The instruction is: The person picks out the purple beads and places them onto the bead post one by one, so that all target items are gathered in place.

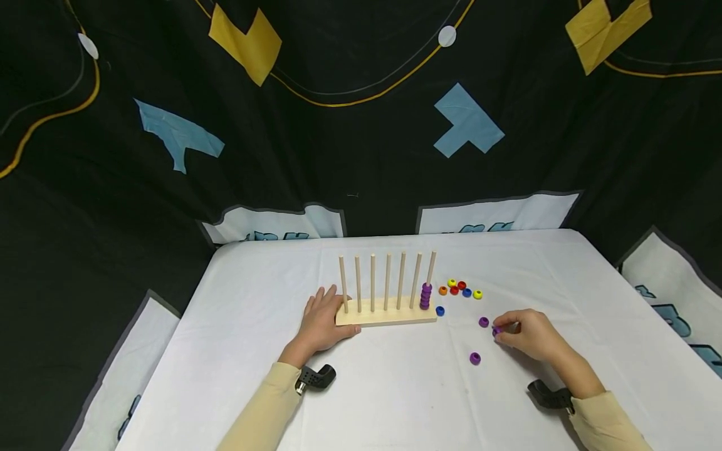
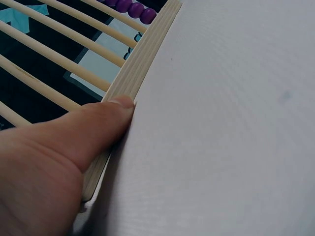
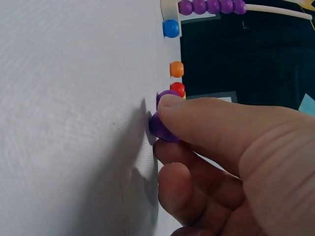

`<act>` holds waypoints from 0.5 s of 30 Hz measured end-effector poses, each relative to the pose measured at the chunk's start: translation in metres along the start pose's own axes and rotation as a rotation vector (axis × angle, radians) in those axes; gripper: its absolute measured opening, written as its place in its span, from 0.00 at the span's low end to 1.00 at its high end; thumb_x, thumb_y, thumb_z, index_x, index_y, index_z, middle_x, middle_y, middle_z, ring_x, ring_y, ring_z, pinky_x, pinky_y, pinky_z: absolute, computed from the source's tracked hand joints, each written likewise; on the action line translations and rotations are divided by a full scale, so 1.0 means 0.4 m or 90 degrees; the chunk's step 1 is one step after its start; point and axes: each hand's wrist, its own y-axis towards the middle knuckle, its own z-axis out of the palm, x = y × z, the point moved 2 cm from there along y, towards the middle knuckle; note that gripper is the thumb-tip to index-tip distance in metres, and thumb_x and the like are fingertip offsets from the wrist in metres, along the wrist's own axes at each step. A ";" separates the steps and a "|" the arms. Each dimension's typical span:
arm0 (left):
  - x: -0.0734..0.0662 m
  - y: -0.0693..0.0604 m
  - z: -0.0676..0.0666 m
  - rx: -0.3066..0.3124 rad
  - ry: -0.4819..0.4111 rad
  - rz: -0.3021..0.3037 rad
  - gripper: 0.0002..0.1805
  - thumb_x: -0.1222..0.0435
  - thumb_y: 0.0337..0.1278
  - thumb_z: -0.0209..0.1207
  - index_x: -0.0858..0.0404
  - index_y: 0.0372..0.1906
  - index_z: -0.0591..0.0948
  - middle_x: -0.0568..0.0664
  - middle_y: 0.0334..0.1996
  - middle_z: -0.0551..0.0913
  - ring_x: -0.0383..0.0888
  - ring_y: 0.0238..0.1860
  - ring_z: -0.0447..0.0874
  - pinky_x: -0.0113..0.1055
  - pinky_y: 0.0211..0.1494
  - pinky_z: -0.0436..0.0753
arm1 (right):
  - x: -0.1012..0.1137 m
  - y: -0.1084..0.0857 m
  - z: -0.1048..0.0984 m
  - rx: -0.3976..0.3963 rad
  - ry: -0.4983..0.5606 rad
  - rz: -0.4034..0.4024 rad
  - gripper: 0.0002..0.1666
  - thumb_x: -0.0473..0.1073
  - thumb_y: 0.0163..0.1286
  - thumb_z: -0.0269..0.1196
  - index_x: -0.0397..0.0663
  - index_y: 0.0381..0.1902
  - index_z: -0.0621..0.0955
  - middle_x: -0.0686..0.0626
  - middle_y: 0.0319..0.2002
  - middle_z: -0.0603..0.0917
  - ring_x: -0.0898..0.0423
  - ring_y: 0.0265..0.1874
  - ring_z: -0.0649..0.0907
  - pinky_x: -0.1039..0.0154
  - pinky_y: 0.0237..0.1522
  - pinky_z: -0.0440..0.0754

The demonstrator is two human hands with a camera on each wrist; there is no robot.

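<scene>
A wooden peg rack (image 1: 386,318) stands on the white table, with a row of several upright pegs. Several purple beads (image 1: 425,296) are stacked on its rightmost peg. My left hand (image 1: 323,321) holds the rack's left end, the thumb along the front edge of the base (image 2: 142,61). Off to the right, my right hand (image 1: 530,335) pinches a purple bead (image 3: 165,130) between thumb and fingers, low at the tabletop. Another purple bead (image 1: 484,322) lies just left of those fingertips, and one more purple bead (image 1: 475,358) lies nearer the front.
Right of the rack lie loose beads: a blue bead (image 1: 440,311) by its end, an orange bead (image 1: 442,290), and several red, yellow and blue ones farther back. The white tablecloth (image 1: 395,388) covers the table. A dark curtain (image 1: 350,156) hangs behind it.
</scene>
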 end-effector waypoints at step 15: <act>-0.003 0.000 -0.003 -0.001 0.004 -0.004 0.38 0.50 0.50 0.73 0.64 0.64 0.77 0.68 0.78 0.61 0.69 0.81 0.49 0.64 0.82 0.47 | -0.002 0.002 0.010 -0.009 -0.019 -0.009 0.13 0.36 0.55 0.76 0.40 0.40 0.89 0.46 0.38 0.89 0.63 0.27 0.75 0.69 0.27 0.75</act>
